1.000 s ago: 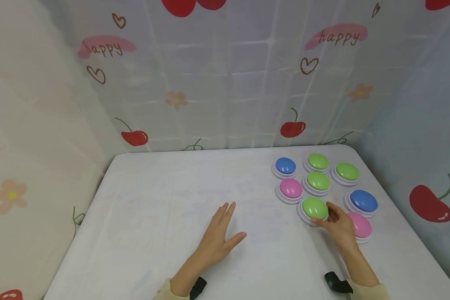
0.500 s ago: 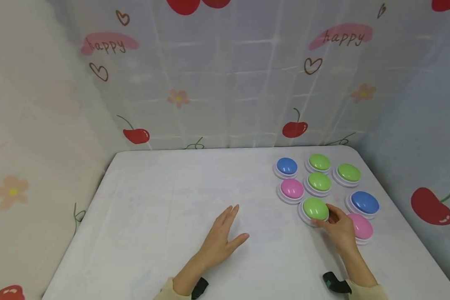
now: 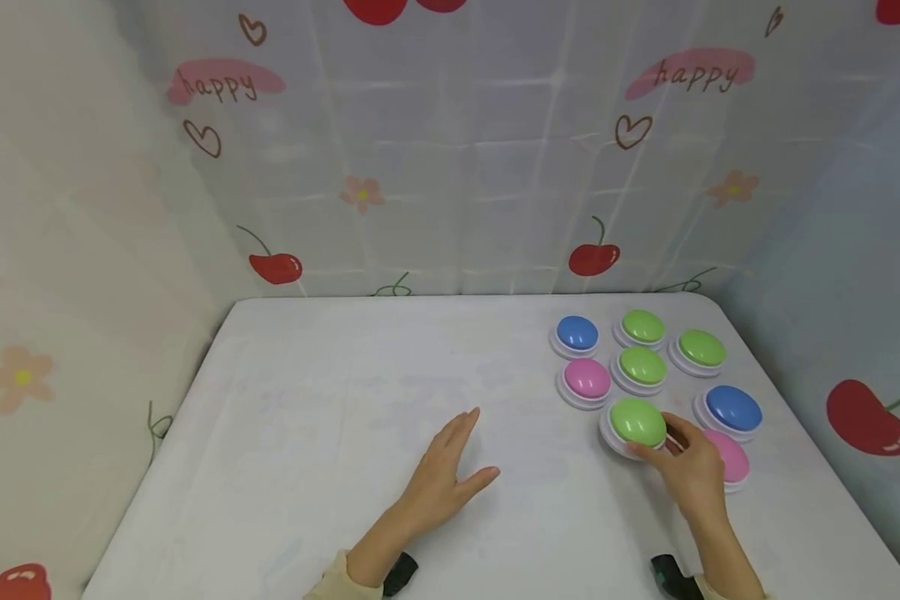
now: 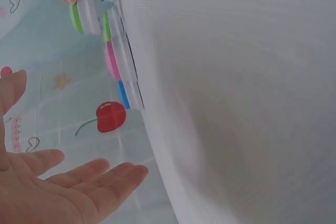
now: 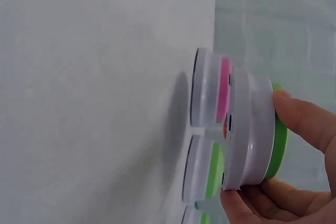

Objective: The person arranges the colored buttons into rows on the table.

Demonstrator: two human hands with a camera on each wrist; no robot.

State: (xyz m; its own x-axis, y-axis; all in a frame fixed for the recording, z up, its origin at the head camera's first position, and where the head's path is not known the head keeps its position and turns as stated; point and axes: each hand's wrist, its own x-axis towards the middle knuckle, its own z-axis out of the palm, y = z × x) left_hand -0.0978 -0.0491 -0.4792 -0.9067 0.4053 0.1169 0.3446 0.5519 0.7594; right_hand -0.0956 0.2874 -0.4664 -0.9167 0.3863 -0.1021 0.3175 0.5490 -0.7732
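the right hand pinches a green-topped button by its side, held just above the table, so a loosening pinch could tip it against the pink-topped button beyond, while the left hand, fingers spread, holds nothing.

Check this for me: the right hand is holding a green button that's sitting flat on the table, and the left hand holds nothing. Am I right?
Not quite: the green button isn't sitting on the table. The right hand holds it up off the surface, as the right wrist view shows. The left hand does hold nothing.
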